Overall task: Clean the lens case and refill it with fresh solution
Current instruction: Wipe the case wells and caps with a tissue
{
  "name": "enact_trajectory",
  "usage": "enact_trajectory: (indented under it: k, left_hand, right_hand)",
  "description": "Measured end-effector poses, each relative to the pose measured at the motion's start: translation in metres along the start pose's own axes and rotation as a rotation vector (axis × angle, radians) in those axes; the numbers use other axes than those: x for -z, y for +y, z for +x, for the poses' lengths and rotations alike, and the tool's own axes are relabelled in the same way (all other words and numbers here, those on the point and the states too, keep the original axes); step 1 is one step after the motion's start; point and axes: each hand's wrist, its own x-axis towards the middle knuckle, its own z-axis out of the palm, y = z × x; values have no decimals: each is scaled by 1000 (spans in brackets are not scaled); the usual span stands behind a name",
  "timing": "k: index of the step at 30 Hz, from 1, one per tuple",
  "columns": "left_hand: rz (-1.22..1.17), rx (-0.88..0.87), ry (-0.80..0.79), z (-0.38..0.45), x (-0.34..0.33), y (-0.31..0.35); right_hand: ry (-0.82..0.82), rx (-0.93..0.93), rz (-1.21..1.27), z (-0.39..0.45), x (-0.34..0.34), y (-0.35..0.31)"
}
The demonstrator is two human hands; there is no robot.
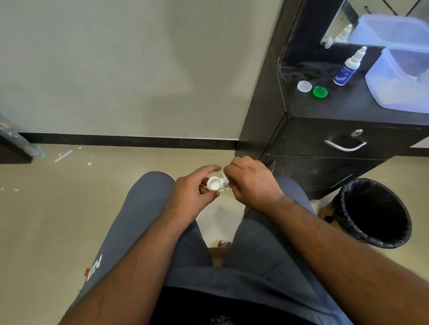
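Head view: you sit with knees apart over the floor point(47, 212), both hands held out between your knees. Your left hand point(191, 192) grips the white lens case point(215, 184) from the left, fingers curled around it, one open well facing up. Your right hand point(250, 182) pinches the case's right end, fingers curled over it; that end is mostly hidden, so can't tell if a cloth or tissue is in there. Case is in the air above the gap between your legs, not resting on anything. On the dark cabinet point(331, 108) to your right: a clear cap point(304, 86) and a green cap point(320, 91) lie just beside each other, both off the case. The solution bottle point(349, 68) stands upright near them, nozzle cap on, just left of a clear plastic tub point(391, 91). A mirror point(345, 18) behind reflects the bottle and tub. A bin point(371, 212) with a black liner stands on the floor beside the cabinet, by your right knee. Cabinet drawer has a metal handle point(345, 146).
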Motion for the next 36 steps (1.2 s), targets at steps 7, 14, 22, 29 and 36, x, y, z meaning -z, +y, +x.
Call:
enact_trajectory:
  k: [7, 14, 22, 29, 36]
  left_hand:
    - [-131, -26, 74, 1, 0, -1]
    - [-146, -115, 173, -1, -3, -1]
    - [45, -230, 241, -6, -4, 4]
    - [-290, 62, 274, 0, 2, 1]
    - [-486, 194, 159, 4, 2, 2]
  right_hand:
    - [17, -162, 217, 0, -1, 0]
    - [82, -702, 812, 0, -10, -14]
    - [-56, -1431, 1879, 1, -3, -32]
    - [37, -1199, 1539, -5, 3, -20]
    - [61, -242, 581, -5, 15, 8]
